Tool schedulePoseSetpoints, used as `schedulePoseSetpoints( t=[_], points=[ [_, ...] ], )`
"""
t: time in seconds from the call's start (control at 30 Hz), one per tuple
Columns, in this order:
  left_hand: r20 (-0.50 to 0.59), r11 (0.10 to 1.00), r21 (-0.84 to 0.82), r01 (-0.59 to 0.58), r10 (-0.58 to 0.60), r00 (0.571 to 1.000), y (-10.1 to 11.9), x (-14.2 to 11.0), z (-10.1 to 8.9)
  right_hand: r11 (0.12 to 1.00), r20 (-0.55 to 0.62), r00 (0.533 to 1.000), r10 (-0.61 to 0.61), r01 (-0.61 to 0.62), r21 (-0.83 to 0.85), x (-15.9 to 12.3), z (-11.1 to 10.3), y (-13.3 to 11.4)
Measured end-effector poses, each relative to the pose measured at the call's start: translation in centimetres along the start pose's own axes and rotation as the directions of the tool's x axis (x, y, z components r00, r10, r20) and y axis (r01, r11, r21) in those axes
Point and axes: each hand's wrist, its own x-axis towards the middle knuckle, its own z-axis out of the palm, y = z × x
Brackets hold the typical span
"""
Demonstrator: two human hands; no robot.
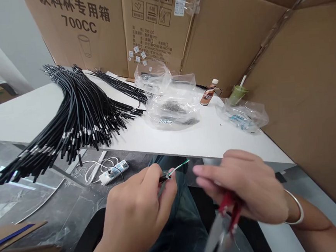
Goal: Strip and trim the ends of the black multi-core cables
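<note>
In front of the table edge, my left hand [141,202] pinches a black cable [163,178] between thumb and forefinger. Thin inner wires [178,166], one green and one white, stick out of its stripped end toward the right. My right hand [239,186] is wrapped round red-handled scissors [221,226], whose blurred metal blades point down toward my lap. The right thumb and forefinger sit just right of the wire tips, apart from them. Most of the cable is hidden inside my left fist.
A large bundle of black cables [79,113] hangs over the table's left part. Clear plastic bags [172,110], a brown bottle [208,93] and a green cup [237,94] stand on the white table [134,138]. Cardboard boxes [224,32] wall the back. A power strip [114,172] lies below.
</note>
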Motion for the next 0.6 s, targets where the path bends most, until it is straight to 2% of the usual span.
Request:
schedulePoseSetpoints(
  t=[0.03,0.1,0.37,0.5,0.6],
  points=[
    [-0.008,1.0,0.011,-0.01,0.01,1.0,0.0,0.0,0.0,0.998,0.017,0.998,-0.055,0.054,0.009,0.2,0.0,-0.4],
    [-0.021,0.999,0.032,-0.03,0.03,0.999,0.0,-0.1,0.0,0.994,-0.019,0.993,-0.113,0.113,0.009,0.5,0.5,-0.7],
    [0.001,0.996,0.088,0.035,-0.035,0.999,-0.1,-1.0,1.0,0.996,-0.105,0.992,0.063,-0.056,0.073,0.5,2.7,-1.2],
    [-0.068,0.995,0.091,0.047,-0.041,0.997,-0.3,-1.0,1.5,0.992,-0.13,0.987,0.098,-0.086,0.093,0.6,3.1,-1.5],
    [-0.032,0.995,0.097,0.031,-0.028,0.999,-0.3,-0.5,1.3,0.991,-0.143,0.982,0.125,-0.117,0.067,0.6,3.4,-1.7]
  ],
)
